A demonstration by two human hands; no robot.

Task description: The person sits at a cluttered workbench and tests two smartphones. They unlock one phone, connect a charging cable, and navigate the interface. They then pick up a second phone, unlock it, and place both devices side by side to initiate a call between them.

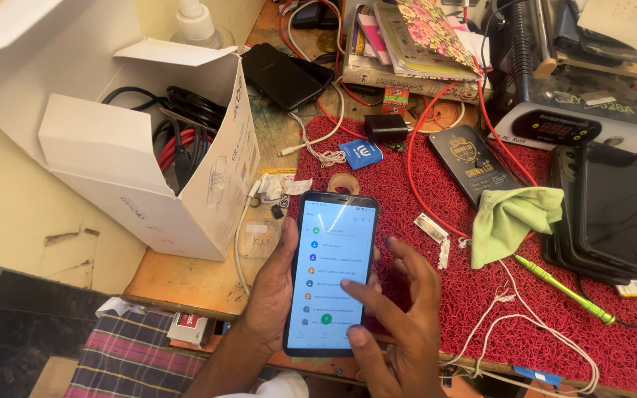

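view: single head camera, no second view to share | position: above the near edge of the bench (pixel 186 284) | facing: steeply down and forward, toward the far clutter | range: close | limits: far right corner cropped, probably more bench beyond

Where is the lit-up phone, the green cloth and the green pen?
lit-up phone (pixel 331 273): head view, middle of its bright screen.
green cloth (pixel 510 217): head view, centre of the crumpled fabric.
green pen (pixel 565 290): head view, middle of its barrel.
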